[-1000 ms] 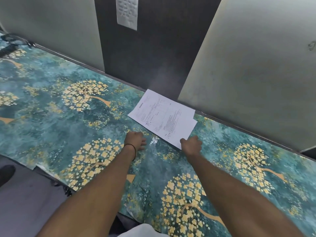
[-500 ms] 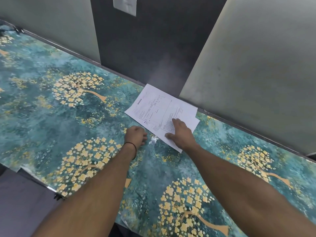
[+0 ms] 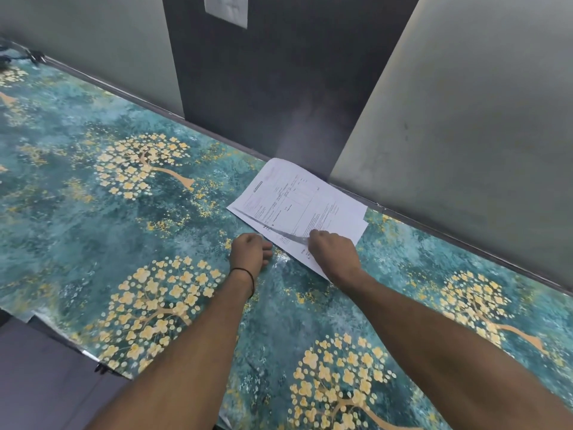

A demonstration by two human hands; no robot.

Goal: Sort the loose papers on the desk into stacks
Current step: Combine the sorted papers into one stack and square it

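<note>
The papers [image 3: 336,209] lie at the desk's [image 3: 93,237] far edge, against the foot of the dark panel [image 3: 279,88], as they did 1 s ago; the pile itself has not shifted. What has changed is the right hand [image 3: 333,252]. 1 s ago it sat clenched at the pile's near corner, half a second ago its fingers lay flat on the print, and now they are curled in and pinch the near edge of the top sheet [image 3: 291,197]. That edge has risen off the sheet below [image 3: 307,259]: a grey shadow runs under it from the pile's left corner to the hand.

The left hand [image 3: 249,249] has stayed put on the desk just beside the pile's near-left edge, fingers curled under and holding nothing that shows. Whether its knuckles touch the paper I cannot tell.

So the top sheet is being peeled away, which looks like the start of splitting this 1 pile. No second stack is on the desk yet, so the sorting seems barely begun. At least 2 sheets are there; more I cannot count. The lifted sheet is thin and may drag its neighbour along.
</note>
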